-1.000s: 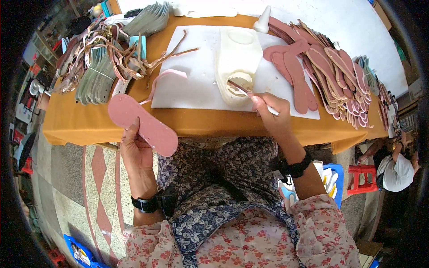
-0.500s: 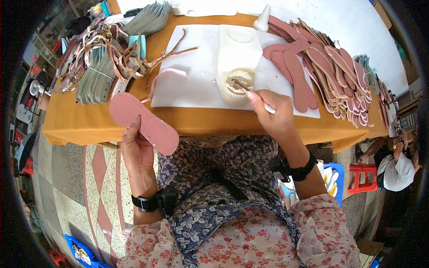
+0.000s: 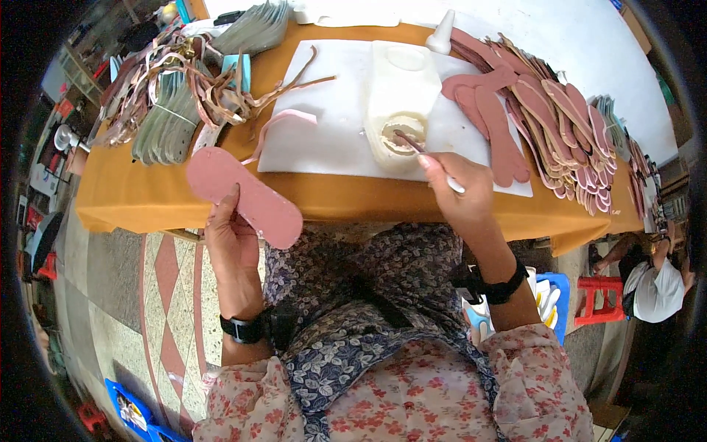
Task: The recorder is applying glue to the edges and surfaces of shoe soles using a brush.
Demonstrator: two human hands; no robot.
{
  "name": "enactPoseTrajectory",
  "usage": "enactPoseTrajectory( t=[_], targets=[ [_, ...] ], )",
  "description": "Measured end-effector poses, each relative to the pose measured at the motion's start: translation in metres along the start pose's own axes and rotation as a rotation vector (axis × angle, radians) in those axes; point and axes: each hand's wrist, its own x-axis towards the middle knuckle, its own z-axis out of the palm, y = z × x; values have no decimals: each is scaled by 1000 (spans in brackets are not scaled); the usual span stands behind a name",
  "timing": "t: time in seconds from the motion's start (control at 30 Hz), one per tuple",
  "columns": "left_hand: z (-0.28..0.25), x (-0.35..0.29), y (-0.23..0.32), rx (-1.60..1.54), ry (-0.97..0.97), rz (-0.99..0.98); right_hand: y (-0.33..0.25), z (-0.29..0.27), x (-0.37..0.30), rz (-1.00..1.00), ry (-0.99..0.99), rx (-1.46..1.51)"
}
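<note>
My left hand (image 3: 234, 239) holds a pink shoe insole (image 3: 258, 202) in front of the table edge, thumb on its upper face. My right hand (image 3: 464, 190) is closed around a slim tool (image 3: 409, 141) with a brownish shaft and a white handle end. The tool's tip dips into the cut opening of a whitish plastic jug (image 3: 401, 88) lying on its side. Cream-coloured paste (image 3: 390, 141) coats the rim and inside of that opening; the tip itself is hard to make out.
A white board (image 3: 324, 140) lies under the jug on an orange tablecloth (image 3: 331, 193). Stacked pink insoles (image 3: 549, 110) spread at the right. Strap strips (image 3: 213, 96) and bundled grey-green pieces (image 3: 166, 125) lie left. A white cone (image 3: 442, 33) stands behind. A person (image 3: 655, 287) sits far right.
The whole view has shifted slightly, so the table and jug appear a little further right. My right hand has tilted slightly, with the tool still in the opening. The insole stays in my left hand.
</note>
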Motion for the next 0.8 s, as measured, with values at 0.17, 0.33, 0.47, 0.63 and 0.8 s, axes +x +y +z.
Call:
enactPoseTrajectory(
  t=[0.17,0.33,0.47,0.63,0.8],
  targets=[
    [11,-4,-3,-11,-3,-21,-6,-21,-19,31,68,133],
    [22,-3,-3,-61,-2,-18,-15,-45,-46,270,123,564],
    [35,-3,-10,-40,16,-4,-26,-42,-62,136,-1,815],
    [39,-7,-10,-13,12,5,-41,-41,-66,120,-187,789],
    [38,-7,-10,-26,12,-15,-42,-41,-65,97,-306,772]
  ],
)
